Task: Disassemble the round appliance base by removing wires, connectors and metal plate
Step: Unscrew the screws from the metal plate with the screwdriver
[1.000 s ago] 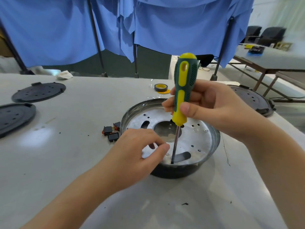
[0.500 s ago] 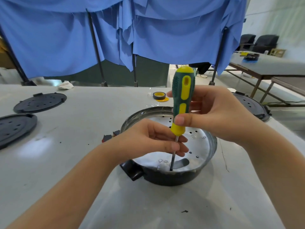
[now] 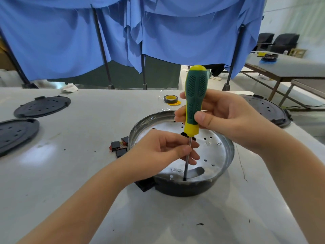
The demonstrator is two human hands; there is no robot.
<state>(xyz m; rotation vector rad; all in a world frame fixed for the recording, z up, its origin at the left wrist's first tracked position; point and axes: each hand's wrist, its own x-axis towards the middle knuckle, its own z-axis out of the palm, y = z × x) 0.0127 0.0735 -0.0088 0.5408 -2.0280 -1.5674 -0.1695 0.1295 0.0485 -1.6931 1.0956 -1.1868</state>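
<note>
Head view. The round appliance base (image 3: pixel 184 188), a shallow black bowl-shaped housing, stands on the white table (image 3: pixel 88 173) near its middle, with a black tab projecting from its near left side. Seated inside the housing and filling its floor is the metal plate (image 3: pixel 213 148), a silvery disc pierced by small round holes and one curved slot near the front wall; a few small pale round bits lie loose on the plate just left of that slot.

The right hand (image 3: pixel 226 118) is wrapped around the green-and-yellow handle of a screwdriver (image 3: pixel 194 106), thumb laid across the front of the handle and the other fingers curled behind it. The tool stands almost upright, its tip down at the plate beside the slot, close to the near wall of the housing. The left hand (image 3: pixel 161 154) reaches over the housing's left rim, its thumb and fingertips pressed together on the steel shaft, pinching it about midway.

On the table just left of the housing lie three small black-and-red rocker switches (image 3: pixel 118 147). A roll of tape (image 3: pixel 171 99) sits behind the housing. Two perforated black discs (image 3: pixel 42 106) lie at far left and another (image 3: pixel 265 110) at far right.
</note>
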